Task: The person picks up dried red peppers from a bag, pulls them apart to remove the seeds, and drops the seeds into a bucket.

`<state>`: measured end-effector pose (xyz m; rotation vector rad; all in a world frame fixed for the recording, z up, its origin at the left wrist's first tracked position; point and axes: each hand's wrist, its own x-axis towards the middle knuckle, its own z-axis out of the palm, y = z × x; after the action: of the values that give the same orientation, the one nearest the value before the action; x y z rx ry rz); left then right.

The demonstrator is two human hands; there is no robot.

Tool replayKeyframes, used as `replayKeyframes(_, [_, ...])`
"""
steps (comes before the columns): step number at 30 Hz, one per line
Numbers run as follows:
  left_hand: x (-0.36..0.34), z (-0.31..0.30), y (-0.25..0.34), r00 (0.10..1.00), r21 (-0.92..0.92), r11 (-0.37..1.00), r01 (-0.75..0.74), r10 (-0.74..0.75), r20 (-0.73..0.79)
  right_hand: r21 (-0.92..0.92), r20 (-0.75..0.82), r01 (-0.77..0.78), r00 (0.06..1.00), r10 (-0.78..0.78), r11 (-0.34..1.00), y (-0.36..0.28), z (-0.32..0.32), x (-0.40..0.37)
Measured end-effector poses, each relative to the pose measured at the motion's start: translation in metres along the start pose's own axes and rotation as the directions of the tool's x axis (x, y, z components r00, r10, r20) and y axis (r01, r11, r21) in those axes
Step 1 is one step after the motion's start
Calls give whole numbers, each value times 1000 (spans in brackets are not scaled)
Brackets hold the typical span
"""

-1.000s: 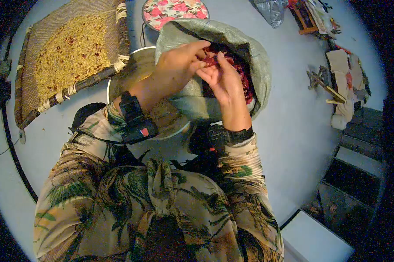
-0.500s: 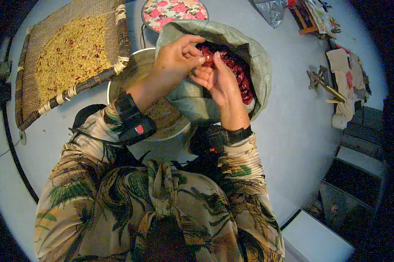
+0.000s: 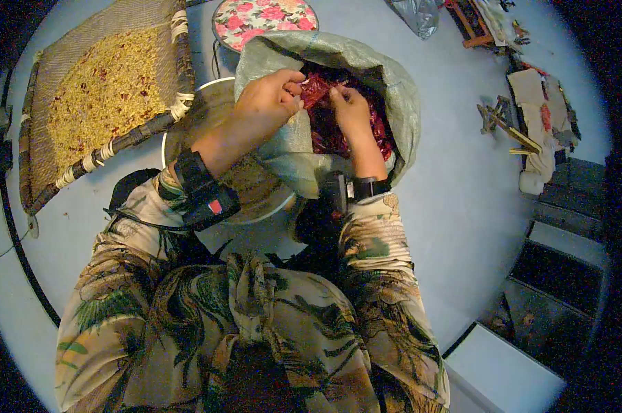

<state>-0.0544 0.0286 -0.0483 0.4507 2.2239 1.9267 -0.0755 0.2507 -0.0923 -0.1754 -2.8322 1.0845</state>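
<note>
An open pale green woven sack [image 3: 402,103] holds many dark red dried pods [image 3: 332,134], which look like chilies. Over its mouth, both hands pinch one red pod [image 3: 316,91] between them. My left hand [image 3: 273,96] grips the pod's left end, fingers curled, at the sack's left side. My right hand [image 3: 352,113] has its fingertips closed on the right end, above the pods in the sack. A large round basin [image 3: 256,196] stands below my left forearm, partly hidden by it.
At the upper left lies a framed mesh tray [image 3: 39,124] with yellow seeds [image 3: 111,89] and red bits. A round floral stool [image 3: 264,19] is behind the sack. Wooden stools and cloths [image 3: 531,103] are at the right, with a white box [image 3: 504,365] lower right.
My right hand has turned from palm up to knuckles up and now pinches the pod. The red pod is stretched out between the hands. The whole view has shifted slightly.
</note>
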Motion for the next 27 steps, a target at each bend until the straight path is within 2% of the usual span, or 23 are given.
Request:
replayKeyframes(1, [0, -1, 4, 1000, 5, 1000, -17, 17, -3, -95, -18, 10, 1000, -12, 995, -2, -8, 1])
replayKeyframes(4, [0, -5, 18, 998, 73, 996, 55, -55, -8, -314, -73, 57, 994, -85, 948, 8, -12, 18])
replayKeyframes(7, [-1, -1, 7, 999, -207, 978, 35, -42, -32, -481, -14, 12, 1000, -21, 877, 4, -11, 33])
replayKeyframes(8, [0, -2, 7, 999, -166, 986, 13, -19, -34, -529, 14, 10, 1000, -3, 848, 2, -8, 37])
replayKeyframes(9, [-1, -3, 5, 999, -124, 992, -8, 3, -34, -555, 107, 67, 994, -9, 829, 0, -7, 40])
replayKeyframes(12, [3, -2, 0, 996, 1, 999, -50, 50, -79, -656, 230, 228, 968, -96, 719, 25, 13, 56])
replayKeyframes(16, [4, -4, 4, 987, 85, 989, -117, 126, -104, -713, 226, 235, 969, -102, 661, 29, 18, 59])
replayKeyframes(18, [-2, -8, 14, 991, 92, 991, -97, 105, -88, -723, 233, 238, 968, -96, 649, 24, 17, 60])
replayKeyframes(21, [-4, -10, 19, 992, 108, 991, -77, 86, -89, -721, 309, 177, 947, 83, 670, 25, 18, 67])
replayKeyframes(24, [-2, -10, 18, 989, 112, 987, -111, 120, -81, -707, 308, 208, 951, 30, 676, 33, 18, 67])
replayKeyframes(27, [-2, -10, 18, 990, 83, 991, -109, 116, -83, -748, 305, 174, 947, 99, 641, 22, 10, 59])
